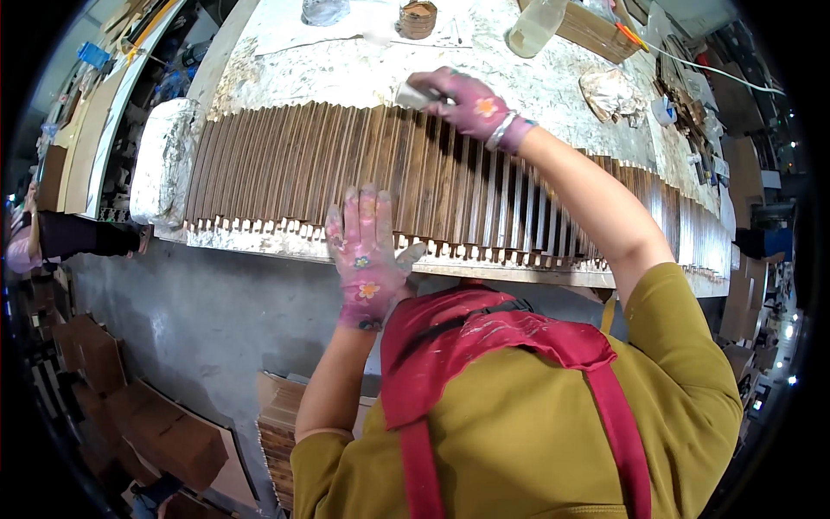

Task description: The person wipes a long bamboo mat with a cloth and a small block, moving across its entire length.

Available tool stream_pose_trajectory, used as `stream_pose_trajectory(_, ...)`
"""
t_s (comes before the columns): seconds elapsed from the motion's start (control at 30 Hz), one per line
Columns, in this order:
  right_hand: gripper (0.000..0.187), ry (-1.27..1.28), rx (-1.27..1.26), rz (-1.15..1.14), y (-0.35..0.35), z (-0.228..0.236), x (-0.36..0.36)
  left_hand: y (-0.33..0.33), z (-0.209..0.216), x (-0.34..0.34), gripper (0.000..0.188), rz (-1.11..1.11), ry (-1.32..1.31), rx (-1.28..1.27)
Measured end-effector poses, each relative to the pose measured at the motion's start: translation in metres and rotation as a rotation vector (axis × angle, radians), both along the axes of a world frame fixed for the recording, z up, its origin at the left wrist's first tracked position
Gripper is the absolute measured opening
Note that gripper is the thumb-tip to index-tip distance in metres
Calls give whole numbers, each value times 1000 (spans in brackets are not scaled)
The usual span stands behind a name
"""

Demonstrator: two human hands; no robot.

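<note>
A long row of brown wooden strips (pixel 285 164) lies side by side across the worktable (pixel 251 82), their pale notched ends toward me. My left hand (pixel 363 251), in a pink flowered glove, rests flat with fingers outstretched on the near ends of the strips. Over their far ends is my right hand (pixel 471 108), in a matching glove with silvery tape round its wrist. Its fingers are closed round a small pale flat-edged tool (pixel 413 97); blur and the glove hide its exact kind.
A white-wrapped bundle (pixel 164 160) stands at the row's left end. Farther back are a small round brown pot (pixel 418 19), a translucent bottle (pixel 536 28), a cardboard box (pixel 588 30) and a crumpled cloth (pixel 610 93). Cartons (pixel 169 432) sit on the floor behind; another person (pixel 65 233) is at far left.
</note>
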State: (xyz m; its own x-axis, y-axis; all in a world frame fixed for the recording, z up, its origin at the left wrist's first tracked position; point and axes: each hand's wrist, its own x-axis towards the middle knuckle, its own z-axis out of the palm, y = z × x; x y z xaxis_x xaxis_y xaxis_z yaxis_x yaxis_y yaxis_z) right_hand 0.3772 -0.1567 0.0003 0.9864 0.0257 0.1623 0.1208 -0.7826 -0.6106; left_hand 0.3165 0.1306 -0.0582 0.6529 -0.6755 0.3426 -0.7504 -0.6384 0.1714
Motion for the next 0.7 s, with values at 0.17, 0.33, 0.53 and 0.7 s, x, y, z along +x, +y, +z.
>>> stream_pose_trajectory(0.17, 36, -112, -285, 310, 39, -10, -80, 3, -9, 2, 88, -12, -5, -36)
stream_pose_trajectory(0.33, 41, -20, -317, 446, 30, 33, -100, 14, 12, 7, 93, 8, 2, -73)
stream_pose_trajectory(0.53, 35, -165, -144, 107, 42, -19, 25, 47, 4, 37, 92, 139, -22, 66)
stream_pose_trajectory(0.7, 60, -84, -290, 538, 65, -1, -80, 46, -8, 35, 90, 141, -58, -7)
